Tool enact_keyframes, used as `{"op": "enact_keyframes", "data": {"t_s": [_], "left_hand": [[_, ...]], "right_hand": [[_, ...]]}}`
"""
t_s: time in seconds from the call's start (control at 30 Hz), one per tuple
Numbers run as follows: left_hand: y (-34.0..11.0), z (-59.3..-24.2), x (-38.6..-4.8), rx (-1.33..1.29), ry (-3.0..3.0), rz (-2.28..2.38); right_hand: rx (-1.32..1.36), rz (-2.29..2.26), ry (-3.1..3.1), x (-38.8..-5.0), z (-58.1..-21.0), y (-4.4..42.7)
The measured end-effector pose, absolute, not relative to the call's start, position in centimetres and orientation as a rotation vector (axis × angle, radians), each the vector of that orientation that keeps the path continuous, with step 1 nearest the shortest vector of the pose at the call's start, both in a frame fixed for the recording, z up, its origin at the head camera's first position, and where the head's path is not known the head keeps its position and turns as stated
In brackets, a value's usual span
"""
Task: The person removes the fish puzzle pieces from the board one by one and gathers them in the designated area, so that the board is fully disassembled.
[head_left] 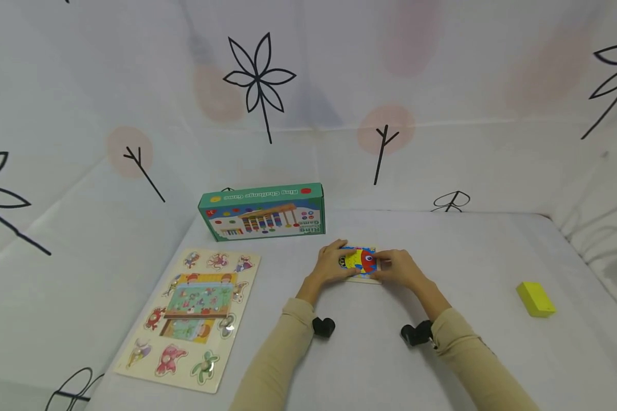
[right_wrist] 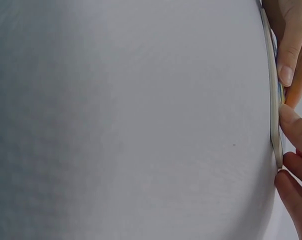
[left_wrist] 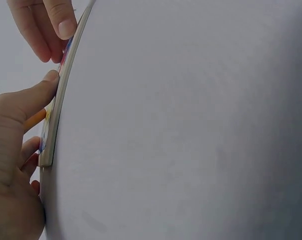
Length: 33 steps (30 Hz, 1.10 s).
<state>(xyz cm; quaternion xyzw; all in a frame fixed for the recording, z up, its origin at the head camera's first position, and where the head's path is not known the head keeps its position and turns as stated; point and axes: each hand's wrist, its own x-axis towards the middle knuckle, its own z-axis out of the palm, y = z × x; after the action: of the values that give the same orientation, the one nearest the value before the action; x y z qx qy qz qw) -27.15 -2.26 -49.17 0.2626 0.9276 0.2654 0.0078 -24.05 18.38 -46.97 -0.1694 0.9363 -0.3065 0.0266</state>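
A small flat puzzle board [head_left: 365,280] with a red, yellow and blue fish picture [head_left: 357,261] lies on the white table. My left hand [head_left: 330,265] holds its left side, fingers at the far part and thumb on the near part. My right hand [head_left: 402,268] grips the right side by the red fish head, thumb and fingers apart across it. In the left wrist view the board [left_wrist: 55,120] shows edge-on, with the left thumb on its face. The right wrist view shows the right thumb [right_wrist: 294,125] against the board's face [right_wrist: 274,100]; the hand partly hides the picture.
A green ring game box [head_left: 264,214] stands at the back left. On the left lies a large wooden puzzle board [head_left: 175,381] with sea-animal pieces and two small picture boards [head_left: 200,297] on it. A yellow block [head_left: 536,299] sits at the right.
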Motion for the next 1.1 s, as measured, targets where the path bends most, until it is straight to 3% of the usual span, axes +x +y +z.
{"op": "enact_keyframes", "data": {"t_s": [1.1], "left_hand": [[-2.31,-49.44,-27.27,0.802,2.887,0.903]], "right_hand": [[-0.527,-0.921,3.007,-24.12,-47.38,17.84]]}}
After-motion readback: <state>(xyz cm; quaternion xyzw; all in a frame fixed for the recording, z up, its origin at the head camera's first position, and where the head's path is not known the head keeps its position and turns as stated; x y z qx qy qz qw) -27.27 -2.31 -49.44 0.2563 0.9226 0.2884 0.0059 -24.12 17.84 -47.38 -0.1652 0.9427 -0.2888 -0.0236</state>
